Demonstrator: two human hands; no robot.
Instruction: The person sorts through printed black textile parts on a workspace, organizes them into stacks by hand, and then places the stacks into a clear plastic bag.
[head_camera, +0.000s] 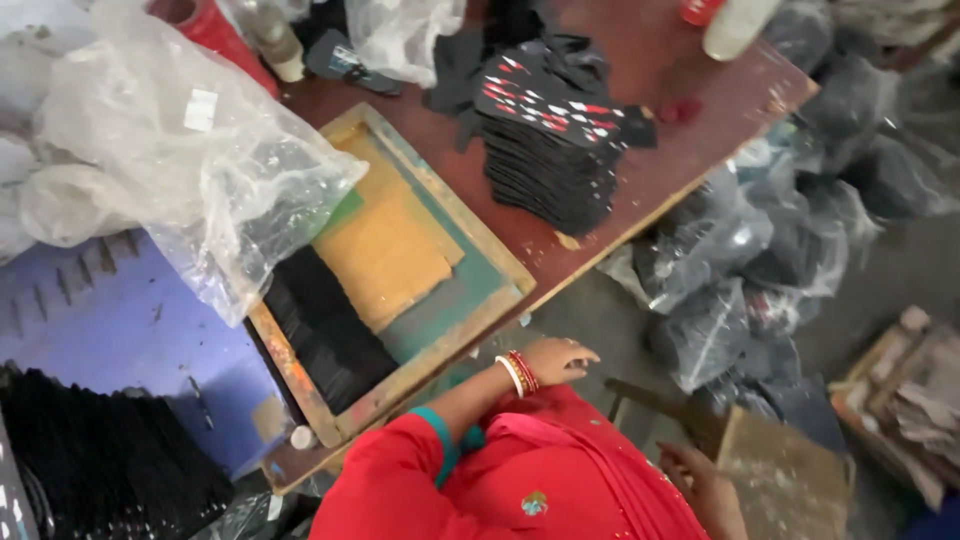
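Note:
My left hand (558, 360), with red and white bangles at the wrist, hovers just off the near corner of a wooden screen-printing frame (505, 262) and holds nothing; its fingers are loosely bent. The frame has a green mesh with a tan patch and lies on the brown table (690, 120). My right hand (700, 482) is low at the right, empty, beside a wooden board (790, 480). A stack of black fabric pieces (550, 140) with red and white print sits on the table beyond the frame. My red garment (520, 480) fills the bottom centre.
A large clear plastic bag (180, 150) overlaps the frame's left side. Plastic bags of dark pieces (750, 260) are piled on the floor at right. A purple surface (110, 320) and another black stack (100, 470) are at left. A red can (215, 30) and bottle (275, 40) stand behind.

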